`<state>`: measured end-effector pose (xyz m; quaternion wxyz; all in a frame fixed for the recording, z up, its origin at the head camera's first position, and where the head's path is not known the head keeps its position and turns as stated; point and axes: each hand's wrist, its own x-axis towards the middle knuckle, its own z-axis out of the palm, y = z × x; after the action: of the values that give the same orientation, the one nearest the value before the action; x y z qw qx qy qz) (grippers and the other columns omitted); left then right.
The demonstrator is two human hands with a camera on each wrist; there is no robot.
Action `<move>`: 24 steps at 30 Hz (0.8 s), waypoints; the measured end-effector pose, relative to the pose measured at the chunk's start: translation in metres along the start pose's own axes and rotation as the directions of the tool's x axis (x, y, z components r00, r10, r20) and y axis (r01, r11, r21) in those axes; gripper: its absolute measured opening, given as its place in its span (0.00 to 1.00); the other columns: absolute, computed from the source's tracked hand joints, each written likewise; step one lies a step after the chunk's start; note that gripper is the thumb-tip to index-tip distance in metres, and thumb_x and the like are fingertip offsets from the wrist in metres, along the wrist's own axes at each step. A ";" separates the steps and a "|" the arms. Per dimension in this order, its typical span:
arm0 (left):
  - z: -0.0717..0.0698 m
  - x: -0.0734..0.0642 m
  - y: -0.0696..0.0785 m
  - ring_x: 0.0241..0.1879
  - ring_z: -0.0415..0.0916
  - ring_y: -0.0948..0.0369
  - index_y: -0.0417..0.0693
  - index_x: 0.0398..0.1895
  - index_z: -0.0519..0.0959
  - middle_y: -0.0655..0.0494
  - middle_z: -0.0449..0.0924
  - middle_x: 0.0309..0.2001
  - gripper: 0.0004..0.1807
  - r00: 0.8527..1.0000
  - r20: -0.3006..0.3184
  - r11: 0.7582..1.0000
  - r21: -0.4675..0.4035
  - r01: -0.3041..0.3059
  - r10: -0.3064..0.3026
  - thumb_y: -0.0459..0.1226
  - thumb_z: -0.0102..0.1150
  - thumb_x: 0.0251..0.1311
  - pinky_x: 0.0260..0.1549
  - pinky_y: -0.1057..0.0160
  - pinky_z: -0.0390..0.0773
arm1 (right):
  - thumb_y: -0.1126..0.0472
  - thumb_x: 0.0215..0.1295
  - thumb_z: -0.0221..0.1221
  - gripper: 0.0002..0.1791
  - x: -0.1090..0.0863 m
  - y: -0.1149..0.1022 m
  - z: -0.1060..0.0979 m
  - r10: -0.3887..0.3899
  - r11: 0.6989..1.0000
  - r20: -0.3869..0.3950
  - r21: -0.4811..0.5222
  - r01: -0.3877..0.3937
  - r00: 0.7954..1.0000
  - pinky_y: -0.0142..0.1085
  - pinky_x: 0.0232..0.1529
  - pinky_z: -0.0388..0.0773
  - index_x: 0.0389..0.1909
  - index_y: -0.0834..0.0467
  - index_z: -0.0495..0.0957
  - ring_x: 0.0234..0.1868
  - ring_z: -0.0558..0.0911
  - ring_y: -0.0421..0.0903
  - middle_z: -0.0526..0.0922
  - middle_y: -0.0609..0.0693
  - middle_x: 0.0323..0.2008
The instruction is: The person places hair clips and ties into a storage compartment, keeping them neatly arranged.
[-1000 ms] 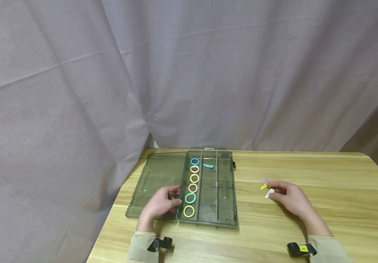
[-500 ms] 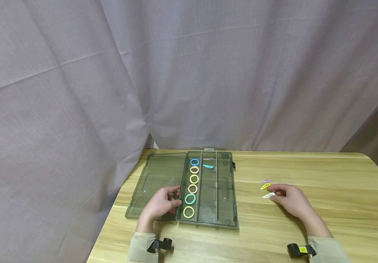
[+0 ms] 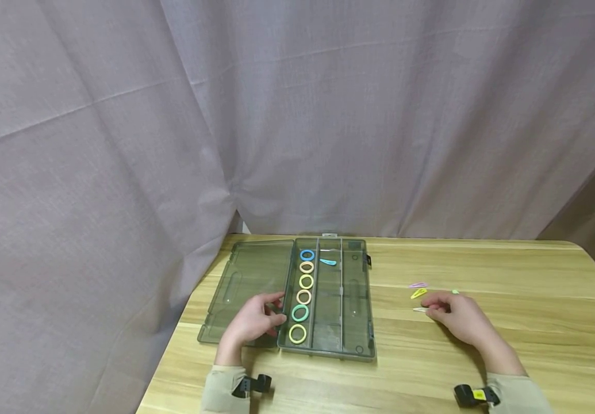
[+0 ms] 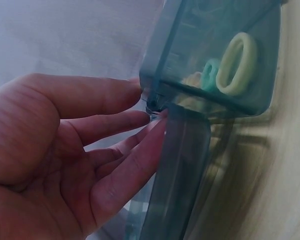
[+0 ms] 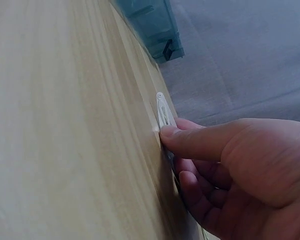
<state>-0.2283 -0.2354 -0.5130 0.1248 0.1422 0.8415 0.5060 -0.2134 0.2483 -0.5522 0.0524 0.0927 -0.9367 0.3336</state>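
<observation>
My right hand pinches a white snap hair clip between thumb and forefinger, close over the table. Just beyond its fingertips lie a yellow hair clip and a purple one. A bit of a light green clip shows behind the knuckles, mostly hidden. My left hand rests its thumb and fingertips against the hinge side of an open, see-through grey box, fingers fairly straight. Several coloured rings line the box's left compartment. A blue hair clip lies at the far end of the middle compartment.
The box's lid lies folded out flat to the left, partly under my left hand. The wooden table ends at a grey curtain behind. A black latch sits on the box's right side.
In my right fingers the white clip has turned from slanted to nearly level, now seen edge-on. The light green clip has come into sight behind that hand. My left hand stays put.
</observation>
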 end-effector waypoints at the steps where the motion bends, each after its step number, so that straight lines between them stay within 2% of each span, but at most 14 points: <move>1: 0.000 0.000 0.000 0.33 0.83 0.54 0.30 0.74 0.72 0.41 0.80 0.52 0.35 1.000 0.000 1.000 0.000 -0.001 0.001 0.28 0.69 0.63 0.27 0.54 0.91 | 0.63 0.67 0.73 0.06 0.000 -0.001 0.000 0.003 1.000 0.002 0.003 -0.003 1.000 0.34 0.37 0.79 0.44 0.57 0.89 0.35 0.79 0.36 0.86 0.42 0.34; 8: 0.000 0.000 0.001 0.33 0.83 0.51 0.30 0.74 0.72 0.41 0.80 0.52 0.35 1.000 -0.001 1.000 0.008 -0.001 0.001 0.28 0.69 0.63 0.28 0.51 0.91 | 0.54 0.70 0.72 0.11 0.004 -0.017 0.002 0.050 0.994 0.030 0.096 -0.053 0.998 0.33 0.40 0.82 0.47 0.55 0.90 0.39 0.85 0.39 0.89 0.44 0.38; 10: 0.000 0.000 0.002 0.33 0.83 0.50 0.30 0.74 0.72 0.40 0.80 0.52 0.35 1.000 -0.002 1.000 0.015 0.000 0.000 0.28 0.69 0.64 0.28 0.50 0.91 | 0.55 0.71 0.72 0.11 0.007 -0.027 0.004 0.049 0.987 0.029 0.149 -0.053 0.998 0.32 0.42 0.82 0.48 0.56 0.90 0.43 0.86 0.43 0.90 0.50 0.44; 13: 0.001 0.001 0.002 0.33 0.83 0.50 0.30 0.74 0.72 0.40 0.80 0.52 0.34 1.000 -0.005 1.000 0.021 0.000 0.000 0.28 0.69 0.64 0.28 0.51 0.91 | 0.57 0.71 0.71 0.12 0.013 -0.043 0.009 0.059 0.963 0.029 0.263 -0.065 0.998 0.30 0.37 0.81 0.50 0.60 0.89 0.41 0.84 0.43 0.89 0.55 0.46; 16: 0.001 0.001 0.003 0.33 0.83 0.51 0.30 0.74 0.72 0.40 0.80 0.52 0.34 1.000 -0.004 1.000 0.022 -0.001 0.001 0.28 0.69 0.63 0.28 0.52 0.91 | 0.61 0.71 0.70 0.14 0.021 -0.061 0.016 0.078 0.916 0.030 0.392 -0.084 0.996 0.30 0.35 0.82 0.52 0.65 0.88 0.38 0.83 0.41 0.89 0.57 0.45; 20: 0.001 0.000 0.003 0.34 0.83 0.52 0.29 0.74 0.72 0.40 0.79 0.52 0.34 1.000 0.003 1.000 0.018 -0.003 0.003 0.28 0.68 0.64 0.27 0.54 0.91 | 0.65 0.72 0.69 0.16 0.038 -0.092 0.031 0.082 0.832 0.059 0.545 -0.101 0.995 0.33 0.43 0.88 0.55 0.71 0.84 0.43 0.87 0.47 0.88 0.63 0.46; 22: 0.001 0.000 0.003 0.34 0.83 0.53 0.30 0.74 0.72 0.40 0.79 0.52 0.34 1.000 0.002 1.000 0.017 0.000 0.000 0.28 0.68 0.64 0.27 0.54 0.91 | 0.67 0.71 0.68 0.17 0.051 -0.110 0.041 0.069 0.792 0.083 0.601 -0.105 0.994 0.36 0.45 0.90 0.55 0.74 0.83 0.44 0.88 0.50 0.88 0.66 0.46; 24: 0.001 -0.001 0.003 0.33 0.82 0.54 0.30 0.74 0.72 0.41 0.79 0.52 0.34 1.000 -0.002 1.000 0.018 0.003 -0.003 0.28 0.68 0.64 0.27 0.55 0.91 | 0.69 0.70 0.68 0.16 0.065 -0.127 0.052 0.067 0.768 0.100 0.630 -0.115 0.993 0.37 0.44 0.91 0.54 0.76 0.83 0.42 0.88 0.50 0.88 0.67 0.45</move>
<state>-0.2271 -0.2336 -0.5109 0.1235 0.1419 0.8464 0.4982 -0.2518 0.1095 -0.5035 -0.0315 0.0714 -0.7739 0.6285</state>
